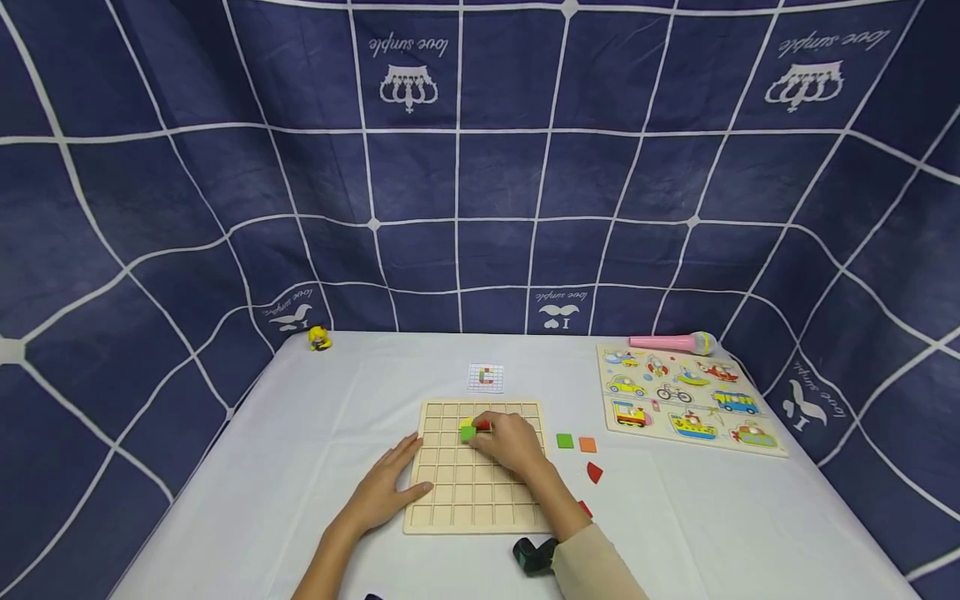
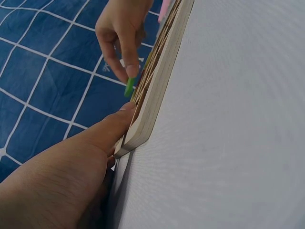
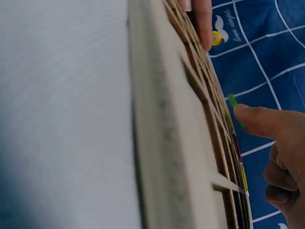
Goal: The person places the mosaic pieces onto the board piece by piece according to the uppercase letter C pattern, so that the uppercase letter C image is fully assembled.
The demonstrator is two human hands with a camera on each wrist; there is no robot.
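Note:
A wooden grid board (image 1: pixel 465 500) with square compartments lies on the white table. Between thumb and fingers, my right hand (image 1: pixel 512 442) pinches a green square tile (image 1: pixel 468 434) over the board's upper middle. In the left wrist view the green tile (image 2: pixel 129 87) is tilted on edge, just above the grid. Yellow (image 1: pixel 466 422) and red (image 1: pixel 483 425) pieces sit on the board beside it, partly hidden by the fingers. My left hand (image 1: pixel 382 492) rests at the board's left edge, its fingers spread and the thumb on the rim.
Right of the board lie a green tile (image 1: pixel 565 441), an orange tile (image 1: pixel 588 445) and a red fan-shaped piece (image 1: pixel 595 472). A pattern card (image 1: pixel 486 377) lies behind the board. Farther right are a vehicle puzzle (image 1: pixel 693 400) and pink microphone (image 1: pixel 667 342). A black object (image 1: pixel 532 557) sits near the right forearm.

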